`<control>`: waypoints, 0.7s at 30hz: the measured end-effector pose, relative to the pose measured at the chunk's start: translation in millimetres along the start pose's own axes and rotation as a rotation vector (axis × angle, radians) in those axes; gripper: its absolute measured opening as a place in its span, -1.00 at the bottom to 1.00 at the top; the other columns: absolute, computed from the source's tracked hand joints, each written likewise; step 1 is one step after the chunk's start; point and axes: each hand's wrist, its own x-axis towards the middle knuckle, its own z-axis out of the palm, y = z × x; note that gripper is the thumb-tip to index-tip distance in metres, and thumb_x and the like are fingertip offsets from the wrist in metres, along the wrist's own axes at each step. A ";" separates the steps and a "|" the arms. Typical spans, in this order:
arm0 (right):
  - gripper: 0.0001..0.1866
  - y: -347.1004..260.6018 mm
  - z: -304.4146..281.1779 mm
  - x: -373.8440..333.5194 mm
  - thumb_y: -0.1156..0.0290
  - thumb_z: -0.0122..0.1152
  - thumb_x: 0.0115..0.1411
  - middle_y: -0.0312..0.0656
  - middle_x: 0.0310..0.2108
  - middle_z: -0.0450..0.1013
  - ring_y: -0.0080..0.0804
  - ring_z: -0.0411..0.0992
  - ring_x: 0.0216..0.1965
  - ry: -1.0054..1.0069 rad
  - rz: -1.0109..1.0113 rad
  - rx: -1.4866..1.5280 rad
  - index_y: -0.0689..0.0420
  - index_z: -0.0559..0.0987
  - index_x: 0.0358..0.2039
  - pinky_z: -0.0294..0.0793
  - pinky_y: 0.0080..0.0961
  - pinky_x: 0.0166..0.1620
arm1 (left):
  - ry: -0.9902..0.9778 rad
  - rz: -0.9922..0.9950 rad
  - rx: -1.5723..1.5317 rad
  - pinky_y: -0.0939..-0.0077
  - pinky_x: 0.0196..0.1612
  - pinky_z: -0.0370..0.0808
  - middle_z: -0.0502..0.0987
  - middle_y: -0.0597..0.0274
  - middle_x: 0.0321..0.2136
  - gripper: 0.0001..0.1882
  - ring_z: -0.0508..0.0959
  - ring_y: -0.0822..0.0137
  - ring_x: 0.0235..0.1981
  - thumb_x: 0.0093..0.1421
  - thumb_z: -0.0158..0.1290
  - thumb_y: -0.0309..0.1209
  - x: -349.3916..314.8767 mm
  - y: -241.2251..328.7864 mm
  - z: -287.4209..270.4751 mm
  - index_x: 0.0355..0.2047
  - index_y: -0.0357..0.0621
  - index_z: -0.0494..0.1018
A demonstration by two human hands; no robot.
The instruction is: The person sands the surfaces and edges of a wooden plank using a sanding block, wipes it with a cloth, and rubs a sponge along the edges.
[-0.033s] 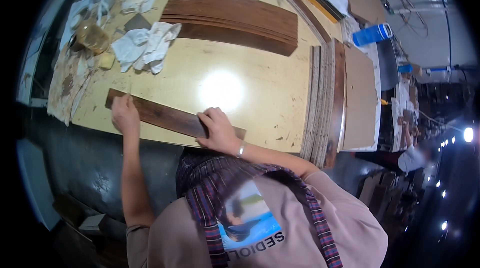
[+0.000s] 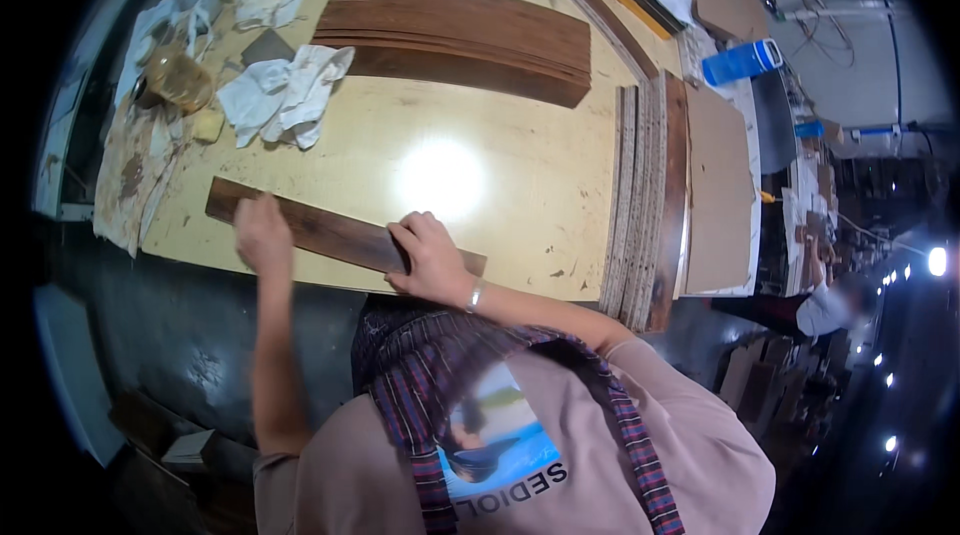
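A narrow dark-brown wooden board (image 2: pixel 345 237) lies at a slant along the table's near edge. My right hand (image 2: pixel 430 260) grips it near its right end, fingers bent over it. Toward the board's left end, my left hand (image 2: pixel 265 235) is closed, its fingertips pressed together at the board's surface. Whatever those fingers hold, if anything, is too small and blurred to make out. Farther back lies a stack of similar brown boards (image 2: pixel 455 20).
Crumpled white rags (image 2: pixel 285 100), a jar of amber liquid (image 2: pixel 180 78) and a stained cloth (image 2: pixel 135 170) occupy the table's left. Upright panels (image 2: pixel 635 205) and a cardboard sheet (image 2: pixel 718 195) line the right side, with a blue bottle (image 2: pixel 740 63) beyond. Another person (image 2: pixel 825 307) is far right.
My left hand has slid a little to the right along the board. My right hand keeps its grip on the board, and the whole view has shifted slightly.
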 end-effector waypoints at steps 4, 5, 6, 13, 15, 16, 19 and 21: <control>-0.26 9.1 4.4 1.7 0.29 0.52 -0.27 -0.03 -0.16 0.33 -0.05 0.30 -0.12 0.023 -0.002 -0.021 0.28 0.45 -0.04 0.36 -0.25 -0.04 | -0.075 0.234 -0.304 0.20 -0.44 0.37 0.34 0.15 -0.53 -0.89 0.42 0.13 -0.47 0.17 0.08 -0.43 -55.9 112.5 -3.7 -0.51 -0.07 0.42; -0.25 7.2 -3.6 0.0 0.28 0.53 -0.26 -0.03 -0.16 0.33 -0.05 0.30 -0.11 0.014 0.006 -0.052 0.27 0.44 -0.03 0.36 -0.25 -0.04 | -0.091 0.220 -0.316 0.20 -0.45 0.36 0.34 0.15 -0.54 -0.88 0.41 0.12 -0.48 0.16 0.09 -0.44 -53.4 106.6 -1.8 -0.51 -0.09 0.42; -0.25 4.4 -16.2 -2.9 0.27 0.53 -0.26 -0.03 -0.15 0.32 -0.06 0.30 -0.11 0.007 0.008 -0.083 0.27 0.44 -0.02 0.36 -0.25 -0.03 | -0.102 0.205 -0.326 0.21 -0.46 0.35 0.34 0.15 -0.54 -0.87 0.41 0.12 -0.49 0.15 0.10 -0.45 -49.2 89.9 4.3 -0.52 -0.10 0.41; -0.21 22.1 -69.2 -77.2 0.36 0.56 -0.26 -0.01 -0.11 0.30 -0.03 0.31 -0.05 -0.057 0.333 -0.016 0.23 0.41 0.03 0.37 -0.25 0.00 | -0.062 0.075 -0.075 0.21 -0.41 0.39 0.40 0.14 -0.51 -0.94 0.45 0.11 -0.47 0.15 0.09 -0.49 -16.4 24.5 -6.1 -0.37 -0.13 0.55; -0.20 24.2 -59.5 -81.5 0.41 0.55 -0.26 0.01 -0.11 0.30 -0.03 0.32 -0.06 0.009 0.367 0.100 0.23 0.38 0.05 0.39 -0.25 -0.01 | -0.164 0.208 -0.117 0.23 -0.42 0.39 0.39 0.14 -0.52 -0.96 0.44 0.12 -0.47 0.11 0.08 -0.52 -56.6 80.9 -0.9 -0.42 -0.11 0.51; -0.19 23.4 -54.8 -83.2 0.43 0.55 -0.26 0.02 -0.11 0.29 -0.02 0.32 -0.06 0.044 0.386 0.161 0.22 0.37 0.05 0.40 -0.26 -0.01 | -0.170 0.286 -0.194 0.23 -0.43 0.38 0.38 0.14 -0.53 -0.96 0.44 0.12 -0.48 0.08 0.08 -0.54 -74.7 114.2 -1.8 -0.45 -0.10 0.48; -0.19 27.0 -55.8 -88.6 0.49 0.55 -0.25 0.01 -0.13 0.30 -0.07 0.36 -0.11 0.111 0.367 0.160 0.21 0.32 0.06 0.44 -0.28 -0.05 | -0.213 0.369 -0.496 0.20 -0.47 0.35 0.34 0.14 -0.56 -0.93 0.41 0.12 -0.50 0.02 0.08 -0.57 -99.9 176.5 -14.4 -0.47 -0.12 0.47; -0.18 29.0 -60.6 -89.2 0.52 0.55 -0.26 -0.03 -0.14 0.30 -0.15 0.38 -0.14 0.087 0.407 0.259 0.21 0.30 0.05 0.46 -0.32 -0.09 | -0.176 0.421 -0.561 0.18 -0.48 0.35 0.34 0.15 -0.57 -0.92 0.41 0.12 -0.51 0.00 0.07 -0.57 -91.6 171.8 -11.9 -0.45 -0.13 0.48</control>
